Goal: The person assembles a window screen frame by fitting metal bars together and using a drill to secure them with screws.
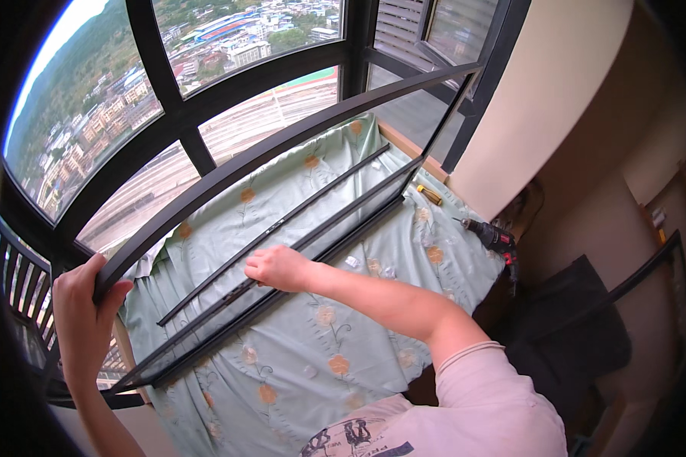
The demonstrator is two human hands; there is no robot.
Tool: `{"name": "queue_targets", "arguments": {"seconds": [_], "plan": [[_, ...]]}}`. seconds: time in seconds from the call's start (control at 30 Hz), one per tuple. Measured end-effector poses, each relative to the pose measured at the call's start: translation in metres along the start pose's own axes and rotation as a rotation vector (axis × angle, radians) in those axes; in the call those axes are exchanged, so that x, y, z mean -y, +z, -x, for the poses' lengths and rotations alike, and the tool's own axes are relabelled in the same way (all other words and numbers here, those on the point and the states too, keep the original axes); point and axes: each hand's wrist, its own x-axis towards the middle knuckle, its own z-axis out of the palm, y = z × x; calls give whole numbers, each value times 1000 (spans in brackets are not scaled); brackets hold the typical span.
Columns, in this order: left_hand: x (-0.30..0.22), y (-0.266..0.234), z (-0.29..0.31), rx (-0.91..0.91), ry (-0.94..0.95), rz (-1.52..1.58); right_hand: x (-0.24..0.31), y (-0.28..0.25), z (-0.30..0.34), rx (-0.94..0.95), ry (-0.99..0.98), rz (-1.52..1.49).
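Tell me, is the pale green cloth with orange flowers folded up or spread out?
Spread out, though wrinkled: the cloth stretches wide, and a small yellow-handled tool lies on top.

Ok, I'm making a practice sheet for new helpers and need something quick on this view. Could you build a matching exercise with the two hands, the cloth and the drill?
Column one:
1. Left hand
2. Right hand
3. Cloth
4. Drill

Column two:
A. Black and red, near the cloth's right edge
B. Fingers curled, at the lower bars
C. Gripping the dark frame's long upper bar
D. Pale green with orange flowers

Pairs: 1-C, 2-B, 3-D, 4-A
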Motion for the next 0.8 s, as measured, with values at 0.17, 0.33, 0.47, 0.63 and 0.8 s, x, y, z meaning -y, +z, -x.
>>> {"name": "queue_targets", "arguments": {"seconds": [0.17, 0.33, 0.47, 0.63, 0.8], "plan": [[12, 4, 6, -2, -29, 14, -19, 74, 20, 66, 45, -9], [9, 5, 2, 76, -113, -6, -34, 124, 40, 136, 136, -52], [14, 15, 4, -89, 9, -81, -39, 154, 56, 97, 144, -18], [4, 8, 2, -32, -39, -51, -36, 166, 74, 107, 291, -48], [-15, -4, 12, 46, -101, -37, -1, 104, 104, -322, 472, -202]]}}
